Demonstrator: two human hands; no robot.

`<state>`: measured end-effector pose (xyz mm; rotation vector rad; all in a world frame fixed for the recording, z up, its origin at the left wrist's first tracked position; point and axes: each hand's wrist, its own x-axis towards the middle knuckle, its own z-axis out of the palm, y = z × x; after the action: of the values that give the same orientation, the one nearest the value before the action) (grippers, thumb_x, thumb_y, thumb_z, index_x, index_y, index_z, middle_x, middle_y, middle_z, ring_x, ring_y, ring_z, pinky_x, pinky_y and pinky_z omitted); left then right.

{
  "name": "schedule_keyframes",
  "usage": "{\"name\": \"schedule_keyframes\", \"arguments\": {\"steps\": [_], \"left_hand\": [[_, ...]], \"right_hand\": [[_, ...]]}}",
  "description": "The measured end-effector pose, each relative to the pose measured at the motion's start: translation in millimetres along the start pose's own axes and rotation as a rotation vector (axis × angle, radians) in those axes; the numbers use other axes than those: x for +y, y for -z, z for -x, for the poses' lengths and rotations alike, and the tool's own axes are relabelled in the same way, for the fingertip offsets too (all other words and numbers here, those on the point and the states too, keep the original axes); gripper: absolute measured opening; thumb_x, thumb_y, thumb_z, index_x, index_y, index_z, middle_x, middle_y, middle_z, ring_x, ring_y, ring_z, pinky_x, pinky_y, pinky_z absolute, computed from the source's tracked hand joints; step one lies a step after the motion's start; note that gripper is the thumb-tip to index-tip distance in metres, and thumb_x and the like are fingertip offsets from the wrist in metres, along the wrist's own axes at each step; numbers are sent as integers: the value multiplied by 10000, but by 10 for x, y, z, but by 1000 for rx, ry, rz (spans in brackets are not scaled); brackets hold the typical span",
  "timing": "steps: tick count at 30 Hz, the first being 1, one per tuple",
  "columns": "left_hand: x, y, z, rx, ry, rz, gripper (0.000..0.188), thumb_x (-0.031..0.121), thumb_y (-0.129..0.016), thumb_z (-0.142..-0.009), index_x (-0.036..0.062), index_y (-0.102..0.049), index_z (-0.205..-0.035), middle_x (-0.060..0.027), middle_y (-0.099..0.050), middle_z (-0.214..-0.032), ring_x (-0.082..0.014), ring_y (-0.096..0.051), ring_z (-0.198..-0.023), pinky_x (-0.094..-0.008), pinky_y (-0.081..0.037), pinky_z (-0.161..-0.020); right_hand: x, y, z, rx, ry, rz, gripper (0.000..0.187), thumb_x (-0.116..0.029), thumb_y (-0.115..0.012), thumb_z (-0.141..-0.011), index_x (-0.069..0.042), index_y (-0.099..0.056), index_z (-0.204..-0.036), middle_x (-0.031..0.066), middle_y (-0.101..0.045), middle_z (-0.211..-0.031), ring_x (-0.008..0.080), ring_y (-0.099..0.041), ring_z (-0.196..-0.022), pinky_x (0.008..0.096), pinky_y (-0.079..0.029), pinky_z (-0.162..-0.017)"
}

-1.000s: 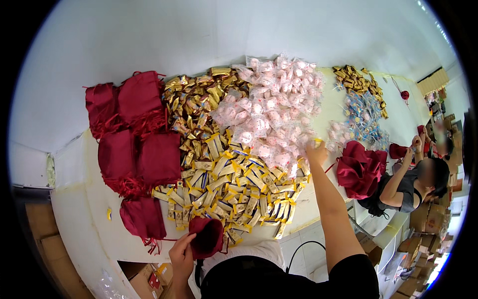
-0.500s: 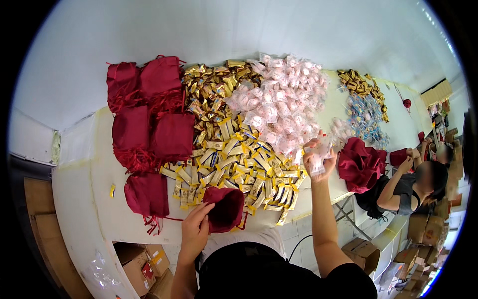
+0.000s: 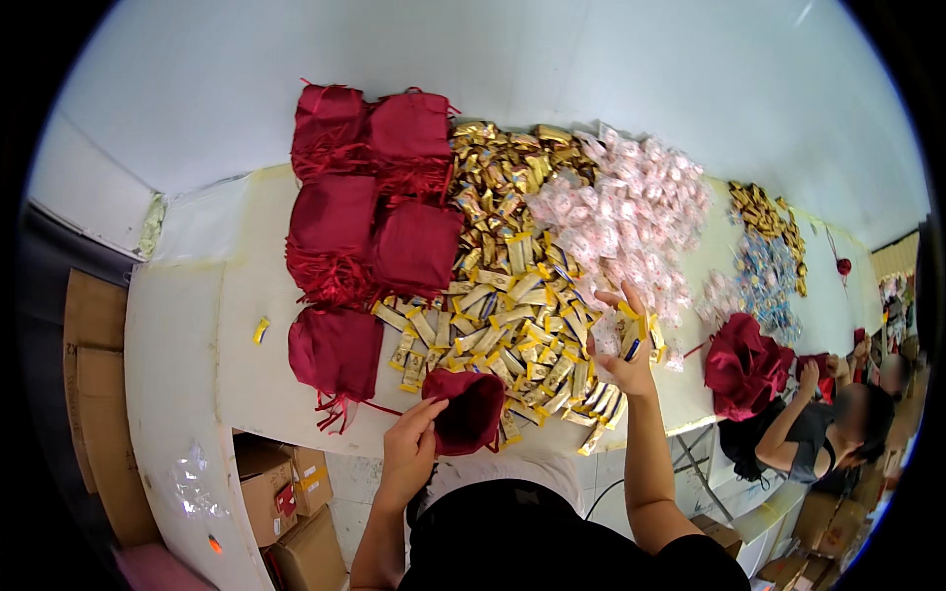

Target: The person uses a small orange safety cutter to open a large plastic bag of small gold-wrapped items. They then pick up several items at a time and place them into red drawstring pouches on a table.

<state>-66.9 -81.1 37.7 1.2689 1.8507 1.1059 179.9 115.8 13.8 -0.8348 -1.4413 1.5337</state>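
Note:
My left hand (image 3: 408, 451) grips the rim of a dark red fabric pouch (image 3: 475, 433). The pouch's mouth is open toward me and its inside looks dark. My right hand (image 3: 631, 366) is raised over the right edge of a pile of cream-coloured stick packets with yellow ends (image 3: 498, 340). Its fingers curl around a few of these stick packets (image 3: 634, 335) and a clear pink-and-white packet (image 3: 608, 333). Just beyond that hand lies a heap of clear pink-and-white packets (image 3: 626, 207). Gold-wrapped sweets (image 3: 493, 177) are heaped behind the stick packets.
Stacks of dark red pouches (image 3: 333, 217) with ribbon ties lie on the left of the white table (image 3: 212, 364). Farther right are blue-wrapped packets (image 3: 764, 276) and a bunched red cloth (image 3: 744, 366). Another person (image 3: 813, 433) sits at right. Cardboard boxes (image 3: 266, 492) stand below the table.
My right hand has come back from the pink packets to the stick packets, and now holds sticks along with a pink packet. My left hand keeps the pouch; the whole view has shifted.

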Motion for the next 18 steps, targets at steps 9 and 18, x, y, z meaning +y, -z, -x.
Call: {"name": "schedule_keyframes", "arguments": {"steps": [9,18], "left_hand": [[-42,276,-47,29,102,-77,357,-55,-456,-783,9,-547,-1123,-204,-549,-1125,-334,-547,-1023,-336,-431,-863],[58,200,-301,-17,162,-56,372,-68,-467,-768,11,-556,-1120,-193,-549,-1146,-314,-545,-1047,-321,-420,-877]], "right_hand": [[620,-567,-1406,-504,-93,767,782,-105,-658,-625,-78,-307,-1324,123,-397,-1297,270,-415,-1166,324,-321,-992],[1281,-670,-2185,-793,-561,1121,620,-262,-672,-594,70,-515,-1094,233,-597,-947,330,-594,-863,374,-489,-720]]}}
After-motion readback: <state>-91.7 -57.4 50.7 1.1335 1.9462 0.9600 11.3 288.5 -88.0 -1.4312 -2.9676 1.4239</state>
